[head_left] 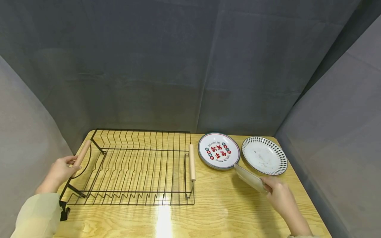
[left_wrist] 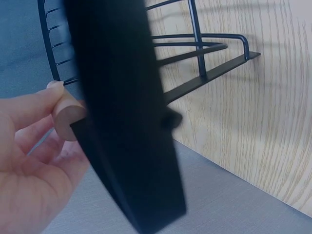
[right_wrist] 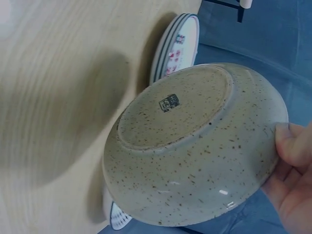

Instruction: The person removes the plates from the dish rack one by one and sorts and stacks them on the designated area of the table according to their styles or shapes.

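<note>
At the left, my left hand (head_left: 59, 171) grips the wooden handle (head_left: 82, 153) of a black wire dish rack (head_left: 143, 150). In the left wrist view, thumb and fingers close round the handle's end, partly hidden by a dark blurred bar. My right hand (head_left: 279, 196) pinches a speckled beige plate (right_wrist: 185, 146) by its rim. The plate is tilted nearly on edge above the table, with its stamped underside facing the right wrist camera. Just beyond it lie a stack of white plates (head_left: 218, 150) with red lettering and a white dish (head_left: 263, 156) with a black-patterned rim.
The rack covers the left part of the wooden table (head_left: 220, 208), and its other wooden handle (head_left: 192, 162) stands near the plate stack. Grey cloth walls (head_left: 148, 66) rise behind and on both sides. A small black clip-like piece (head_left: 64, 211) sits by the rack's front left corner.
</note>
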`<state>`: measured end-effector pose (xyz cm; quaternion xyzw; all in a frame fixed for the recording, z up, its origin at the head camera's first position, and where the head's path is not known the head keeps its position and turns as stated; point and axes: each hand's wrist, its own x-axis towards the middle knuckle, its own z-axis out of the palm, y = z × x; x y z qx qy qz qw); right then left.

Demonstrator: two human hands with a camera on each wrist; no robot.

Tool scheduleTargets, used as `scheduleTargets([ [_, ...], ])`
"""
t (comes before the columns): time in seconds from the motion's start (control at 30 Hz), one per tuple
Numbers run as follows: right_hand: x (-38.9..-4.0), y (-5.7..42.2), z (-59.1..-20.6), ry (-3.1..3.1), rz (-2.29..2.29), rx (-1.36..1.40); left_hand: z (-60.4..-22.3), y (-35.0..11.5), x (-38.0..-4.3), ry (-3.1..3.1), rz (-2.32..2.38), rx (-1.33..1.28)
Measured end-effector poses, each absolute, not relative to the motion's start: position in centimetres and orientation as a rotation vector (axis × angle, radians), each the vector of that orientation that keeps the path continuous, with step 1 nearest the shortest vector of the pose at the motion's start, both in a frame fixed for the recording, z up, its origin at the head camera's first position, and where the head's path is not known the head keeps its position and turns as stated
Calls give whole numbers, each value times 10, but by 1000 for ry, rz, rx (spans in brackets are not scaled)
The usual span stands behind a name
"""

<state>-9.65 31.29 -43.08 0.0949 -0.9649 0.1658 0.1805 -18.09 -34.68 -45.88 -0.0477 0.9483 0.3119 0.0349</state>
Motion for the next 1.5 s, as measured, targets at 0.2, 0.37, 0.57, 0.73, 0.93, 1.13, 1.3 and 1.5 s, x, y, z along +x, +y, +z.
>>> scheduleTargets([
  [0.2,-93,315,-445,-2630,398,314,-458,-347,-180,2911,972,-145],
  [0.37,-90,315,-454,-2596,341,324,-459,-348,-180,2900,983,-151],
  [0.57,-86,316,-463,-2568,300,342,-462,-349,-181,2911,964,-156],
  [0.73,-82,317,-471,-2553,292,358,-461,-348,-182,2913,974,-151],
  [0.93,-76,317,-479,-2547,253,395,-461,-348,-182,2918,960,-151],
  [1.13,-68,315,-488,-2682,254,353,-460,-348,-182,2935,961,-151],
  [1.3,-61,312,-498,-2719,253,354,-460,-347,-181,2928,969,-157],
  [1.5,-58,311,-510,-2700,253,386,-460,-346,-181,2932,958,-172],
])
